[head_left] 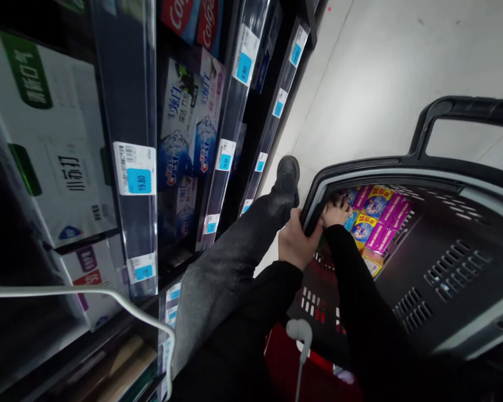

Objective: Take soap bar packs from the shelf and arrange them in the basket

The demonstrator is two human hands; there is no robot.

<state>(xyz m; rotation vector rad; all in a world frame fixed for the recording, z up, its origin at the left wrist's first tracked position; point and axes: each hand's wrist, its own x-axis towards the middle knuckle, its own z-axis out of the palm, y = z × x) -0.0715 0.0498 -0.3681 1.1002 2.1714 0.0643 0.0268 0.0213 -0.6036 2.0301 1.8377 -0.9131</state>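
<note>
My left hand [298, 239] is closed around the near-left rim of a black and grey shopping basket [362, 167]. Down inside the basket is my right hand [336, 214], its fingers curled at the left end of a row of packs. Those OMO packs [364, 230], yellow, blue and magenta, lie side by side along the basket's far inner wall. A blue pack [350, 221] is right at my right fingertips. Whatever those fingers hold, if anything, is hidden by the hand and the dim light.
Shelves with price tags [134, 177] fill the left side, carrying Crest toothpaste boxes [176, 142] and Colgate boxes [209, 25]. My leg [222, 262] stands between shelf and basket. A white cable [146, 318] and an earphone [299, 330] dangle in front. Pale tiled floor [373, 61] lies beyond.
</note>
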